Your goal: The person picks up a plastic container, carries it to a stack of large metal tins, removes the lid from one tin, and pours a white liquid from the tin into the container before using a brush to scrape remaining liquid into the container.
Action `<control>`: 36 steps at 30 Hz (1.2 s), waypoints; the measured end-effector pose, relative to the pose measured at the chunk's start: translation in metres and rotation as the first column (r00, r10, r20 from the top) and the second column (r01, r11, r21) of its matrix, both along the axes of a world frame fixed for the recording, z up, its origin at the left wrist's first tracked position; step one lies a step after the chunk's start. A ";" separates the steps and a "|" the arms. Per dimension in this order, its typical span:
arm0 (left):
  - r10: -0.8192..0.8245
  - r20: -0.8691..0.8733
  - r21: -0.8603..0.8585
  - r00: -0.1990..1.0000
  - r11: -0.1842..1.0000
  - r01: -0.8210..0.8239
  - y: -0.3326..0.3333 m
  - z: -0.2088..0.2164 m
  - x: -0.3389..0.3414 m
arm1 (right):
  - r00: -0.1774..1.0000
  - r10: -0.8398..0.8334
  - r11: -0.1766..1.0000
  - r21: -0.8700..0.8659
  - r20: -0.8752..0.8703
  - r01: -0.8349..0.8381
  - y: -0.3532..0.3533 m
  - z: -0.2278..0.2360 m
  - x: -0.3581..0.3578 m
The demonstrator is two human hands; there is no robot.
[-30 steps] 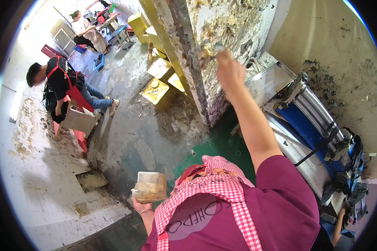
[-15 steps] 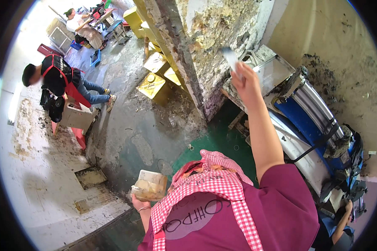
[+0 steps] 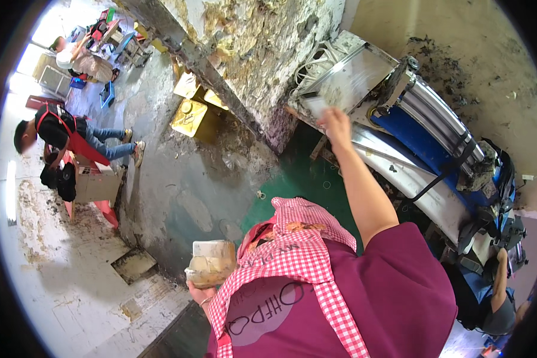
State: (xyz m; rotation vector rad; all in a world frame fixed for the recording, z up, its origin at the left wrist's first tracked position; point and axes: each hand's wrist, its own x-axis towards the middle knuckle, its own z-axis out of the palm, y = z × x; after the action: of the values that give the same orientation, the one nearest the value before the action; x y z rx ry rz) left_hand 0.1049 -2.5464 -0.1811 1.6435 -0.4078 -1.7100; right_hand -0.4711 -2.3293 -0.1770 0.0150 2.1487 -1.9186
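My left hand, low and beside the checkered apron, holds a pale, boxy plastic tub from beneath and the side. Tan stains or contents show in the tub; which of the two I cannot tell. My right arm reaches far forward, and its hand is closed on a flat, pale tool. That tool is smeared by motion, so whether it is a brush or a scraper is unclear. Just beyond it lies a metal-framed panel on a bench, with the tool seen against its near end.
Beside my right arm stands a machine with silver rollers and a blue belt. Coiled pale cables lie near a peeling wall. Yellow cans stand ahead on the floor. People work at left, far left and lower right.
My right hand has come down and slightly left with the tool, from in front of the wall to near the panel. The whole view has shifted. The tub stays in my left hand.
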 end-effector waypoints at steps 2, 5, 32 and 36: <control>-0.029 -0.024 -0.022 0.999 0.999 0.029 -0.010 -0.016 0.012 | 0.963 -0.034 0.935 0.332 -0.266 0.125 0.025 -0.039 -0.025; -0.174 -0.231 -0.095 0.957 0.983 0.155 -0.006 -0.007 -0.005 | 0.962 0.096 0.789 0.608 -0.254 0.082 0.041 -0.072 -0.060; -0.864 0.086 -0.611 0.496 0.348 0.711 -0.218 0.123 -0.148 | -0.219 0.895 -0.183 0.128 -0.388 -0.975 -0.350 0.059 0.167; -0.761 0.451 -0.586 0.466 0.140 0.798 -0.289 0.108 -0.147 | -0.197 0.910 -0.010 0.456 -0.364 -0.890 -0.400 0.042 0.190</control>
State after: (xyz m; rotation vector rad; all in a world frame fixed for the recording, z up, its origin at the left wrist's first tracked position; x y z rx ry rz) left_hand -0.0417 -2.8358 -0.0728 0.7596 -2.0441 -1.7153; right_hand -0.2816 -2.7289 -0.1352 -1.8936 1.3712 -0.8263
